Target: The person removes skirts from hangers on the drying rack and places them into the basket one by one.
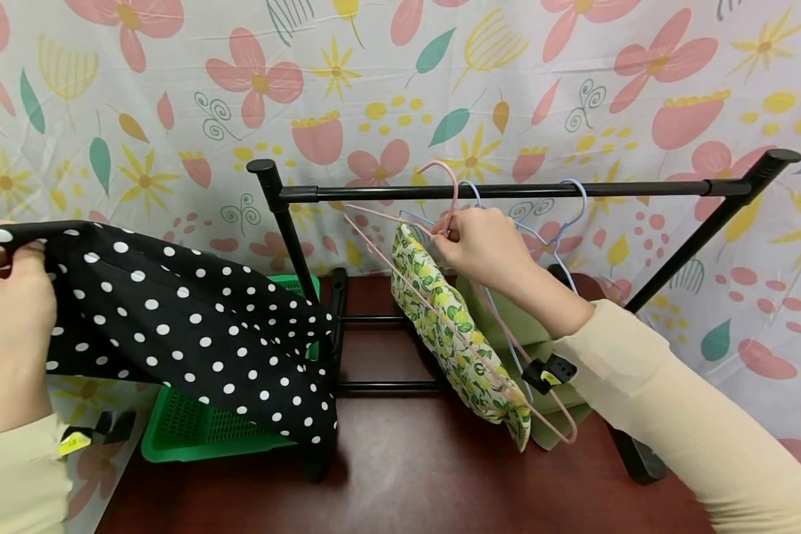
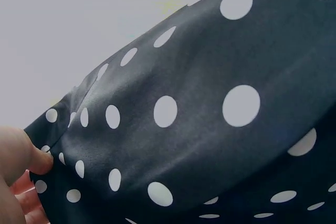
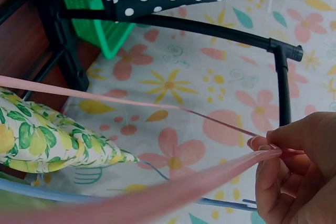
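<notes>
My left hand [image 1: 13, 319] pinches one end of a black cloth with white polka dots [image 1: 193, 326], which stretches to the right past the rack's left post. Thumb and fingers grip its edge in the left wrist view too. At the rail, my right hand [image 1: 483, 248] pinches a pink hanger [image 1: 561, 411] just below its hook, and the hook overlaps the rail from above. Nothing hangs on that hanger. Right behind it, a lemon-print cloth [image 1: 447, 326] is on a blue hanger [image 1: 507, 334].
The black rack [image 1: 387, 194] stands on a dark red table [image 1: 400, 475]. A green cloth [image 1: 554, 356] hangs behind the lemon one, near a second blue hanger [image 1: 574, 194]. A green basket [image 1: 173, 430] sits at left, partly under the dotted cloth. A floral curtain [image 1: 374, 111] covers the back.
</notes>
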